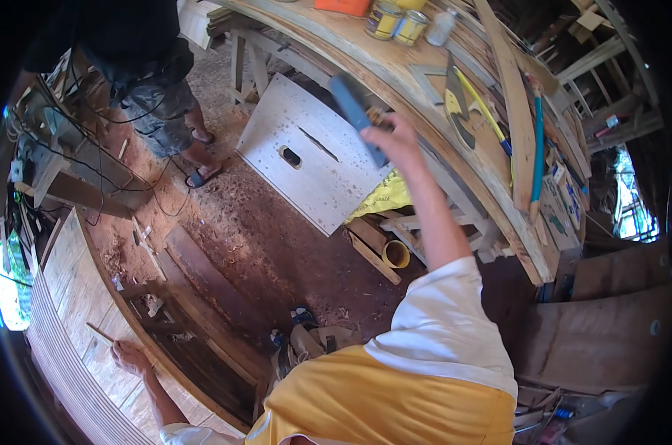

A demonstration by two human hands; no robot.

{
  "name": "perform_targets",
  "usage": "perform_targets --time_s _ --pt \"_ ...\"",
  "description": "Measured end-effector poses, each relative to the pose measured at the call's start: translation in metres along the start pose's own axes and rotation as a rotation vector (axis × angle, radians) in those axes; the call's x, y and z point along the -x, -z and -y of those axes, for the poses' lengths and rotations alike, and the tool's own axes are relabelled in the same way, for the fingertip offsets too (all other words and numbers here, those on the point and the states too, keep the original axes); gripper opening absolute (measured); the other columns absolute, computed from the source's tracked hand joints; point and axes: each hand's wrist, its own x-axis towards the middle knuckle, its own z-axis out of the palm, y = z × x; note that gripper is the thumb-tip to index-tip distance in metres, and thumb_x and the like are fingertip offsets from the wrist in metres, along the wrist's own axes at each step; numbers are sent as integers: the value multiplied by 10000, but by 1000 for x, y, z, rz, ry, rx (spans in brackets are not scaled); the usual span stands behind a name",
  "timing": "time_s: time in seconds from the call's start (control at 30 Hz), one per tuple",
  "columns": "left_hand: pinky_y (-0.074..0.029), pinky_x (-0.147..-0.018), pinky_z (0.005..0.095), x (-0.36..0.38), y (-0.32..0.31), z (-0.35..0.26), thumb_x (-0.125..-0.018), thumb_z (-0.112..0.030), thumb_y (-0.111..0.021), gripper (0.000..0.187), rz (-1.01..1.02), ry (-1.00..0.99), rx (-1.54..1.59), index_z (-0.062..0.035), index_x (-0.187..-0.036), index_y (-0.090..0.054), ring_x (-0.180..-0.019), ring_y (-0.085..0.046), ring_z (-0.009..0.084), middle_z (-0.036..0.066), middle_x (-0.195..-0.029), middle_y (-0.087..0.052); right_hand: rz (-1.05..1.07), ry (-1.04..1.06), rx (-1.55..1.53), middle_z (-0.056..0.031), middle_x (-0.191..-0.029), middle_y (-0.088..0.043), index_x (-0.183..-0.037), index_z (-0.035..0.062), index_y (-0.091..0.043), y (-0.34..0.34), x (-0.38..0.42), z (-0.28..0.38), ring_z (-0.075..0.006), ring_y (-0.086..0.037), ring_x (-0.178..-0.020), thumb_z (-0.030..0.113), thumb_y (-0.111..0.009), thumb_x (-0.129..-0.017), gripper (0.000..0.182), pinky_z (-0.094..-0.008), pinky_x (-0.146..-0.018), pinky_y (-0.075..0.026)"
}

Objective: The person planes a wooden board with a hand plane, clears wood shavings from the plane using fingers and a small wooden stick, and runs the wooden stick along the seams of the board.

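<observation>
Right hand (396, 141) curled round blue-grey tool (349, 102), left hand (131, 359) pinching thin stick (99, 334), cans (384, 22) on workbench (328, 24), contents unclear

Gripped in the right hand (396, 141), a long blue-grey tool (347, 102), blurred, possibly a hand plane, slanting across the bench edge (328, 38); pinched in the left hand (132, 359), a thin, straight, brownish stick (98, 334), free end outward, over the wooden panel (84, 285).
</observation>
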Motion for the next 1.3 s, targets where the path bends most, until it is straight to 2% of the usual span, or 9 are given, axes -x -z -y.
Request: perform_targets --time_s 0.27,0.37,0.5,0.7,0.73,0.83,0.93,1.1,1.3 --pt "-520 -948 533 28 0 -75 -998 -391 -663 462 -408 -167 -14 -68 -1327 -664 -1144 -650 420 266 -1255 -661 361 -292 -549 -123 -907 -634 -1029 31 -623 -60 186 -57 -207 -616 -849 416 -858 -646 592 -341 -768 -513" --pt "-554 -925 444 95 53 -247 -1006 -543 -625 620 448 4 983 25 -1251 -674 -1030 -669 292 204 -1131 -695 376 -183 -471 -109 -939 -627 -1092 3 -614 -87 221 -48 -197 -624 -888 449 -870 -654 676 -325 -792 -514" --pt "-511 -1045 578 191 102 -376 -837 -769 -668 966 1824 509 2123 -86 -1489 -462 -1324 -558 373 142 -1459 -549 262 240 -225 -82 -985 -552 -1082 33 -578 -111 251 -22 -209 -562 -930 368 -852 -680 590 -371 -820 -459" --pt "-505 -1080 472 205 134 -400 -813 -372 -838 753 1736 578 1919 -41 -1417 -532 -1281 -591 252 98 -1374 -613 206 775 65 -141 -978 -506 -1056 46 -571 -92 272 -7 -347 -522 -886 294 -847 -597 591 -425 -799 -372" --pt "-506 -1071 469 203 141 -403 -806 -287 -820 697 1758 609 1928 -2 -1380 -545 -1230 -625 269 117 -1309 -651 209 806 60 -89 -917 -526 -1033 62 -582 -86 270 -5 -263 -559 -835 270 -846 -710 467 -396 -765 -413" --pt "-554 -993 427 193 126 -384 -783 -218 -818 675 1606 256 1713 -2 -1364 -552 -1137 -672 275 135 -1225 -688 449 300 -249 -40 -858 -559 -1002 79 -590 -18 229 1 -161 -583 -780 261 -813 -840 331 -339 -724 -465" --pt "-576 -833 322 193 112 -362 -741 -145 -831 674 1385 110 1614 7 -1343 -567 -1019 -695 217 125 -1164 -714 -126 343 -130 -30 -873 -647 -977 75 -649 52 137 -25 -101 -605 -796 167 -657 -985 93 -281 -719 -499" --pt "-536 -769 269 201 118 -336 -741 -112 -781 448 1328 158 1452 -9 -1162 -664 -882 -661 133 64 -1028 -722 -619 77 533 -229 -1031 -746 -1031 34 -695 183 -17 -60 -385 -721 -977 379 -665 -901 370 -465 -852 -554" --pt "-490 -679 278 229 123 -303 -740 -99 -753 226 1282 327 1187 -29 -950 -709 -716 -595 105 -10 -848 -676 -564 -200 692 -257 -1288 -677 -1307 -9 -585 197 -109 -73 -395 -662 -1194 425 -666 -894 605 -488 -1006 -534"
